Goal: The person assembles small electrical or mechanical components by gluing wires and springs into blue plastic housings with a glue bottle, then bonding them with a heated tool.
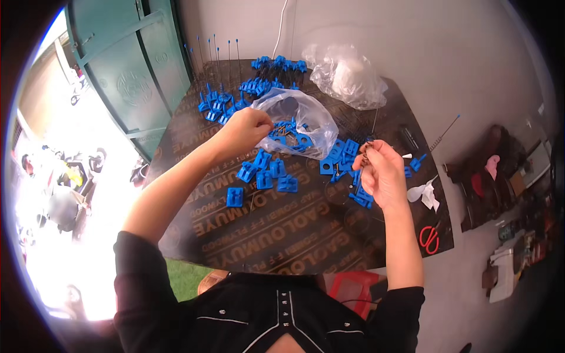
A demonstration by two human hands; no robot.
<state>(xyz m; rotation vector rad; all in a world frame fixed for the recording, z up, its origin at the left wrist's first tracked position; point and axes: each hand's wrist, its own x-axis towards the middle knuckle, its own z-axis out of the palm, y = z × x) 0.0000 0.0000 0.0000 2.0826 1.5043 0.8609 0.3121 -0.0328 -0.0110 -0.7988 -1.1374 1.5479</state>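
Note:
My left hand (252,125) is closed at the left rim of a clear plastic bag (318,117), its fingers pinching the edge. The bag lies open, with small blue plastic parts (303,140) and thin metal pieces inside. To the right of the bag, my right hand (381,172) is raised and closed on small brownish metal pieces (366,154), too small to tell their exact kind. Beneath and beside it lie flat blue plastic parts (327,168) with round holes. Several blue plastic blocks (264,179) sit in front of the bag.
Blue pieces with upright thin rods (229,65) stand at the back left of the dark board table (282,229). A crumpled clear bag (347,79) lies at the back right. Red-handled scissors (429,240) and white scraps (425,194) lie near the right edge.

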